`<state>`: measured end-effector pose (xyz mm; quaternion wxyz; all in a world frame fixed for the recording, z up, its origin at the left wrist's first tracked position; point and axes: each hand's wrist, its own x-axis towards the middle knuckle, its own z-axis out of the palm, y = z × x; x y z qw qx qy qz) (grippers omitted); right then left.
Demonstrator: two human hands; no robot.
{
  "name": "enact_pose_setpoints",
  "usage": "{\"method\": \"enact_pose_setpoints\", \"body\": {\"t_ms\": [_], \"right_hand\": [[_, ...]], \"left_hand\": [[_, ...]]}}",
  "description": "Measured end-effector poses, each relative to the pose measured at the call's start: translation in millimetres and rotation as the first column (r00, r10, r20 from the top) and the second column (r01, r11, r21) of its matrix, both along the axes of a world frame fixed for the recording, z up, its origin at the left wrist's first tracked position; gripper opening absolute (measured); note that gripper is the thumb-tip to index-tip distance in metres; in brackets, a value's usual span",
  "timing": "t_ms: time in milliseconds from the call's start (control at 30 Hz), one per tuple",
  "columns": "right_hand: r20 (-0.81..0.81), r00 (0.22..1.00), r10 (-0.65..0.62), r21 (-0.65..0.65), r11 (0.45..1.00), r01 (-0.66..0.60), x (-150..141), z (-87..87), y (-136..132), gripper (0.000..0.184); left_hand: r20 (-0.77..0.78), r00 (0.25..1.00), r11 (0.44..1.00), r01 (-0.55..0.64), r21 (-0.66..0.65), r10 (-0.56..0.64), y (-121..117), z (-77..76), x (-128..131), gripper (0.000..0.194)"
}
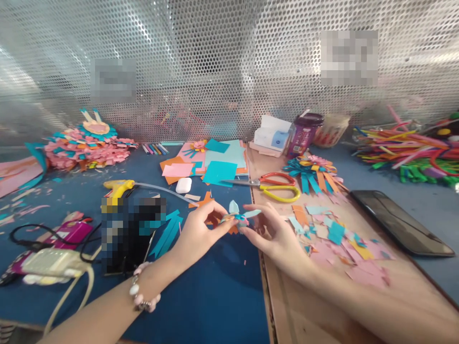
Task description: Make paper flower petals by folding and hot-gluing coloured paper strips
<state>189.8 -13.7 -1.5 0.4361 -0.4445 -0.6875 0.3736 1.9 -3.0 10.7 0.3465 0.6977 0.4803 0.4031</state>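
Note:
Above the blue table, a small paper craft [241, 218] with pale blue, teal, orange and pink parts is between my hands. My left hand [195, 229] pinches its left side between thumb and fingers. At the other side, my right hand [274, 231] has thumb and index finger around a pale blue petal-shaped piece [253, 213]. My fingers partly cover the craft, so its full shape is hidden. Just beyond my hands lie orange-and-yellow-handled scissors [278, 186]. Left of them is a yellow glue gun [118, 188] with a clear glue stick.
Teal strips [168, 234] and a dark phone [131, 239] lie left. Paper scraps [344, 243], a fringed paper flower [313, 174] and another phone [401, 222] are right. Paper sheets [224, 155] and a purple cup [304, 134] stand near the perforated metal wall [211, 62].

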Motion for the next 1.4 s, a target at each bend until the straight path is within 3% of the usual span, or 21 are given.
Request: {"method": "enact_pose_setpoints", "body": {"t_ms": [100, 300, 700, 867, 967, 1033, 1100, 1200, 1300, 1400], "right_hand": [[-0.010, 1.000, 0.016, -0.128, 0.992, -0.017, -2, 1.7, 4, 0.024], [0.007, 1.000, -0.006, -0.183, 0.983, 0.007, 1, -1.5, 10, 0.026], [0.008, 1.000, 0.008, -0.241, 0.970, -0.006, 2, 1.6, 10, 0.030], [-0.049, 0.999, 0.014, -0.307, 0.951, -0.028, 6, 2.6, 9, 0.032], [-0.044, 0.999, -0.022, -0.338, 0.941, 0.006, 7, 4.8, 9, 0.034], [-0.024, 0.999, -0.026, -0.368, 0.930, 0.015, 8, 7.9, 8, 0.033], [0.007, 1.000, 0.005, -0.434, 0.901, -0.001, 9, 11.6, 7, 0.030], [0.072, 0.992, 0.107, -0.567, 0.822, -0.048, 11, 16.5, 6, 0.028], [0.159, 0.966, 0.203, -0.631, 0.774, -0.059, 14, 20.3, 4, 0.030], [0.275, 0.924, 0.268, -0.627, 0.778, -0.039, 17, 24.2, 1, 0.032]], "left_hand": [[0.036, 0.999, 0.986, 0.029, -0.163, -0.024, 4, -0.4, 1, 0.018], [0.097, 0.993, 0.946, 0.090, -0.311, -0.062, 8, -0.6, 2, 0.020], [0.122, 0.988, 0.947, 0.123, -0.296, -0.090, 6, -2.2, 3, 0.024], [0.031, 0.987, 0.961, 0.158, -0.228, -0.155, 9, 2.9, 1, 0.026], [-0.149, 0.987, 0.995, 0.038, -0.094, -0.051, 17, 14.9, -15, 0.030], [-0.417, 0.907, 0.998, -0.049, 0.045, 0.064, 24, 24.8, -35, 0.029], [-0.655, 0.732, 0.982, -0.118, 0.149, 0.187, 31, 33.0, -61, 0.023], [-0.824, 0.548, 0.984, -0.171, 0.058, 0.144, 38, 39.0, -94, 0.015], [-0.882, 0.464, 0.977, -0.213, -0.023, 0.081, 39, 40.4, -105, 0.014], [-0.882, 0.467, 0.980, -0.198, -0.029, 0.068, 37, 43.0, -98, 0.013]]}}
